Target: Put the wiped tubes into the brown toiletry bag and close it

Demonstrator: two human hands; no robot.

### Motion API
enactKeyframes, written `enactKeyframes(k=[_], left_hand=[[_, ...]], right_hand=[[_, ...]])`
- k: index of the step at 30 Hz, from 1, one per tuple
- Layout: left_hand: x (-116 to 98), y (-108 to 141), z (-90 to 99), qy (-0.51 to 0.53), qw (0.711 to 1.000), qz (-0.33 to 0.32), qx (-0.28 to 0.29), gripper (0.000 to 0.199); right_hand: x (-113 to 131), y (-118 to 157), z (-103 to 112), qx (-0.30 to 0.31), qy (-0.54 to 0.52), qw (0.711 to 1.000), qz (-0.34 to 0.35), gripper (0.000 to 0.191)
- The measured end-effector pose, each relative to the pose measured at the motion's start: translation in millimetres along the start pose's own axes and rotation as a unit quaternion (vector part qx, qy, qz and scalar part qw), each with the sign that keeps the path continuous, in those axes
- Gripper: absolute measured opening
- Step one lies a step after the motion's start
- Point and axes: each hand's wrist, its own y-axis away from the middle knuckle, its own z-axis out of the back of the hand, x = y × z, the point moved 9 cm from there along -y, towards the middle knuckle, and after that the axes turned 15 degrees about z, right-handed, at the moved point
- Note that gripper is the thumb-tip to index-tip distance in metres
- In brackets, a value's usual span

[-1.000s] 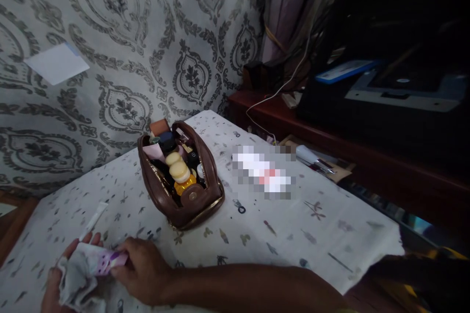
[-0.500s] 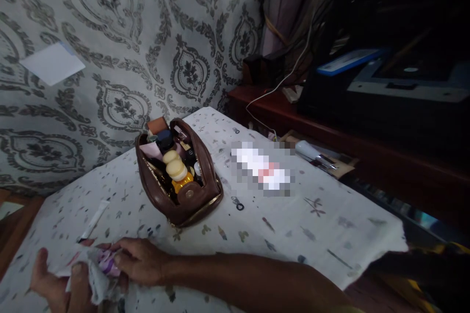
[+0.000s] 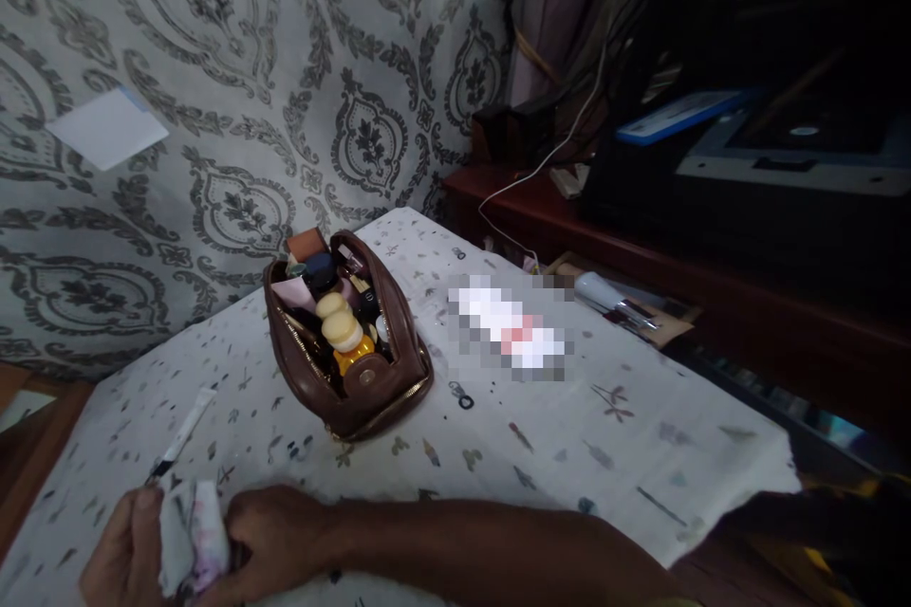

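Note:
At the lower left, my left hand (image 3: 120, 555) is closed on a crumpled white cloth (image 3: 176, 541). My right hand (image 3: 274, 531) reaches in from the right, its fingers closed on a small white item with pink and purple marks (image 3: 209, 531), pressed against the cloth. The fingers hide much of this item, so its kind is unclear. Just beyond my left hand lies a slim white tube with a black end (image 3: 186, 429). Farther back stands an open brown zip pouch (image 3: 384, 398), filled with jars and bottles, among them an orange bottle with a cream cap (image 3: 342, 330).
A white patterned cloth covers the table (image 3: 498, 455). A blurred-out object (image 3: 505, 327) lies right of the pouch. Along the right side run a dark red wooden shelf (image 3: 512, 194) with a white cable (image 3: 548, 173), and an open box (image 3: 641, 313) holding a white-handled item.
The cloth and the pink-marked item have turned more upright between my hands. My left fingers, spread before, have folded in around the cloth. The pouch has stayed put.

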Motion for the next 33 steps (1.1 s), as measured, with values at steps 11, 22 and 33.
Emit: enactKeyframes(k=[11,22,33], left_hand=[[18,7,-21.7,0.144,0.980,0.113,0.076,0.052],[28,32,-26.1,0.057,0.989,0.064,0.120,0.072],[47,17,-7.0,0.101,0.984,0.138,0.046,0.051]], right_hand=[[-6,13,22,-0.244,-0.268,0.932,-0.013,0.066],[-33,14,23,-0.334,-0.312,0.888,-0.045,0.076],[-9,17,29,-0.301,-0.289,0.908,-0.032,0.064]])
